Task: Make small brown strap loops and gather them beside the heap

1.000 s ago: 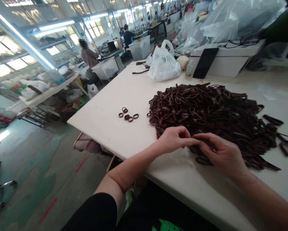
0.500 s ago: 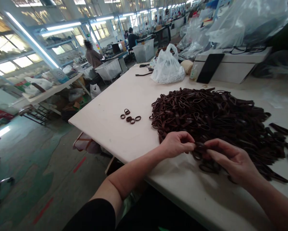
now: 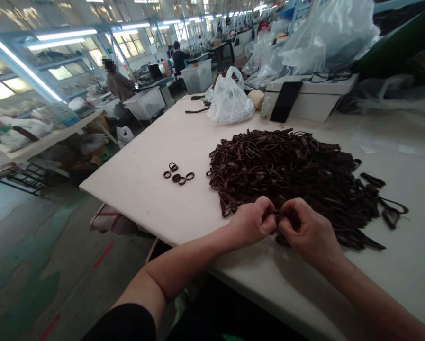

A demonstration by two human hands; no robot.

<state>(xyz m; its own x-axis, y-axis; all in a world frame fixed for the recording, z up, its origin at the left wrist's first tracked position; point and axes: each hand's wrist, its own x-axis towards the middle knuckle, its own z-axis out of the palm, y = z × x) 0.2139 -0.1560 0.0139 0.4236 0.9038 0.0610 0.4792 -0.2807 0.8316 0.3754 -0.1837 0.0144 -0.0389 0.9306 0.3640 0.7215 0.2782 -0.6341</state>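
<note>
Between my two hands is a dark brown leather loop (image 3: 278, 212), pinched at both ends and mostly covered by fingers. My left hand (image 3: 253, 221) closes on its left side with thumb and fingertips. Opposite it, my right hand (image 3: 306, 231) pinches the right side, fingers curled. Just behind them rises a large pile of brown leather loops (image 3: 279, 166), many flattened and tangled. Another loop (image 3: 282, 240) lies on the table below my hands, partly hidden by the right one. To the left, several small round rings (image 3: 178, 178) sit in a loose group.
On the white table (image 3: 144, 189) stand a tied white plastic bag (image 3: 230, 99), a black phone (image 3: 286, 102) leaning on a white box (image 3: 315, 102), and a small bottle (image 3: 266, 108). Clear plastic bags (image 3: 326, 38) are heaped behind. A co-worker (image 3: 118, 83) is at the far left.
My hands have drawn closer together around the loop, and the right hand's fingers have curled in more. The whole view has shifted, so the pile and table appear further left.
</note>
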